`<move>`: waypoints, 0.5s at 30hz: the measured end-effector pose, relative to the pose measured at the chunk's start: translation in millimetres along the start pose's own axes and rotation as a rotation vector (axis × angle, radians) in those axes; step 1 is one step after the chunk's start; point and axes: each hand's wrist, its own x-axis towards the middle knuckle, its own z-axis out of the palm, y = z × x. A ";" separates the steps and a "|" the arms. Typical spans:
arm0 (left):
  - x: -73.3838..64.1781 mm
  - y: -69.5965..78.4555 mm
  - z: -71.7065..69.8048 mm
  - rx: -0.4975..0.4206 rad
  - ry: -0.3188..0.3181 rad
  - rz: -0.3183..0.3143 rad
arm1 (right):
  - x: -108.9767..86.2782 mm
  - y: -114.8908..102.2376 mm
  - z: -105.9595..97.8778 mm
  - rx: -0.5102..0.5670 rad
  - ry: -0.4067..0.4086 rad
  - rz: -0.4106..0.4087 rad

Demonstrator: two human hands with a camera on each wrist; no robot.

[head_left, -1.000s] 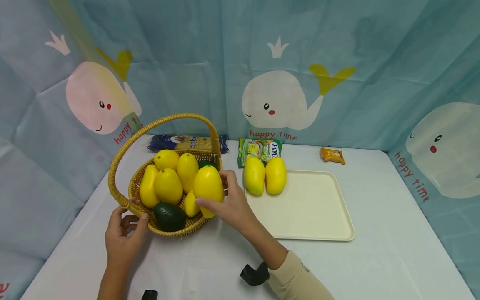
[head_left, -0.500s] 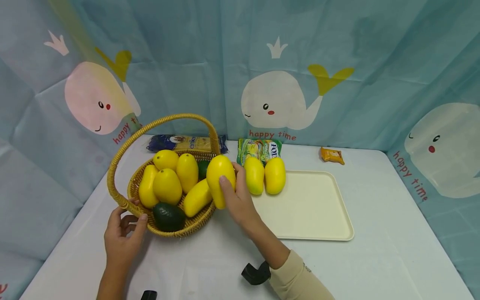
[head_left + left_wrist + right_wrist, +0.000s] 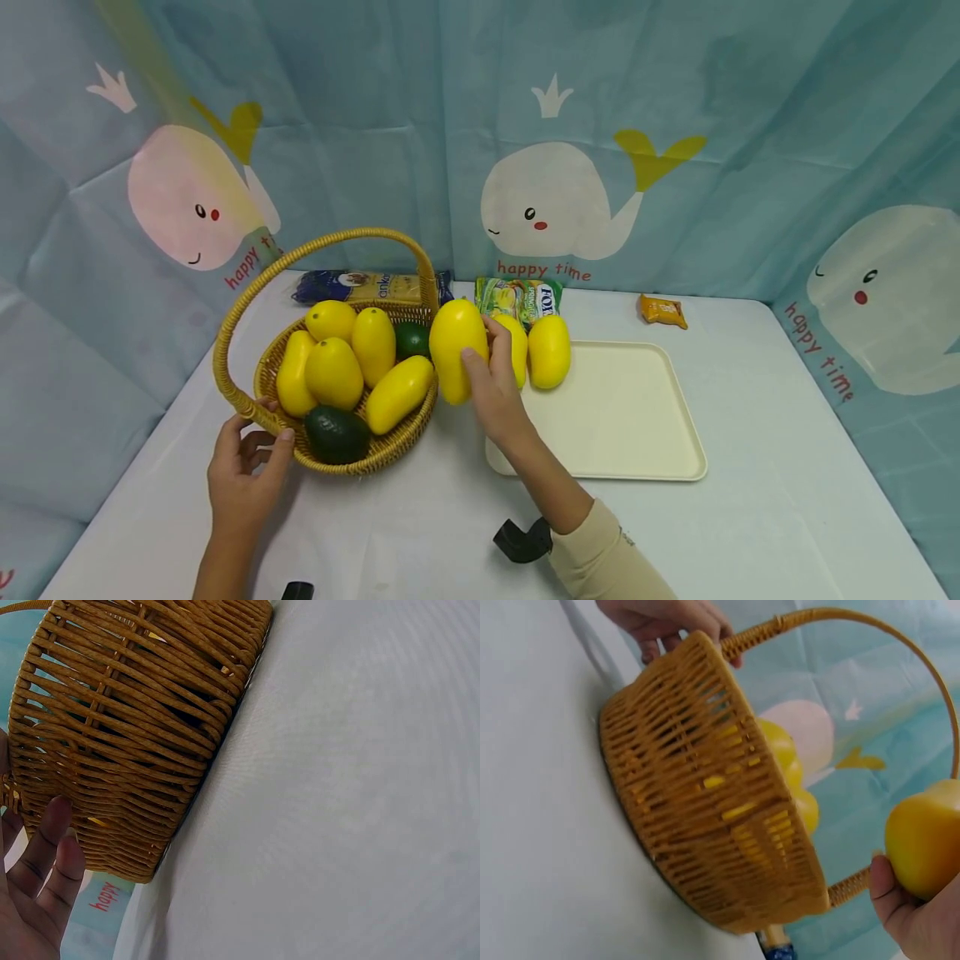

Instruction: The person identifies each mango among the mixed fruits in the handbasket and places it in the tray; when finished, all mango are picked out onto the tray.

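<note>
While the left hand [image 3: 246,475] grips the wicker basket [image 3: 407,435] left of centre, the right hand [image 3: 497,390] clamps its fingers on a mango [image 3: 452,350] mid-frame; apparently a transfer, calling next for gentle lowering onto the cream tray [image 3: 615,417].

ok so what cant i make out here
Head: mango behind the right hand, partly hidden by it.
Head: basket floor, mostly covered by fruit.
Head: print on the orange packet, too small.
Left wrist: left hand, cut by left edge.
Right wrist: held mango, cut by right edge.
</note>
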 end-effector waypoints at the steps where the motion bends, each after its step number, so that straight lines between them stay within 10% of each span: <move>1: -0.1 0.2 0.0 0.003 -0.001 0.001 | 0.4 1.0 -2.3 -0.002 0.011 -0.011; 15: -0.3 2.5 -0.7 0.007 -0.003 -0.001 | 7.1 11.4 -39.5 -0.037 0.122 -0.075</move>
